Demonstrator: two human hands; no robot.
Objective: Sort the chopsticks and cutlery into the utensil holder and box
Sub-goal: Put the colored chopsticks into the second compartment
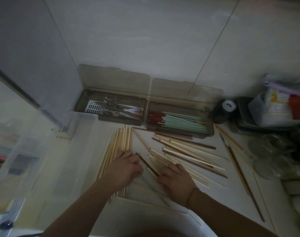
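Dark brown chopstick (148,165) lying slanted on pale counter (142,141), between both hands. Left hand (124,168) with fingers curled, fingertips pinching its upper end; right hand (177,181) knuckles up, fingers curled over its lower end, exact grip hidden beneath hand. Thin cord bracelet (191,196) round right wrist. Both forearms reaching in from bottom edge.

Neat row of pale wooden chopsticks (119,147) under and beyond left hand; loose fan of pale and dark chopsticks (188,154) beside right hand. Against tiled wall, 2 smoky lidded boxes side by side, lids raised: left box (109,108) holding metal cutlery, right box (179,119) holding red-brown and mint-green chopsticks. Clear plastic bin (43,151) at left, blurred. Cluttered tray (265,124) and glassware (269,151) at right, packet labels too blurred to read.
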